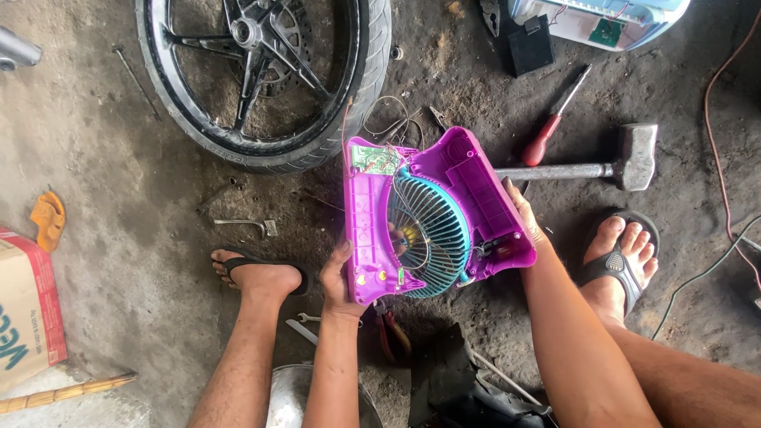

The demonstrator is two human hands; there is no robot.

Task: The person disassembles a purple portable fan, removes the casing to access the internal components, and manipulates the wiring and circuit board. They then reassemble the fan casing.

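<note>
Left hand (342, 277) and right hand (525, 215) each gripped the purple fan housing (444, 210); loose wires (388, 119) above it risked snagging, tearing free.

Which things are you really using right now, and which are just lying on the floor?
In use: purple fan, held by left hand and right hand.

Just lying about: wheel, hammer, red screwdriver, cardboard box, wrench.
</note>
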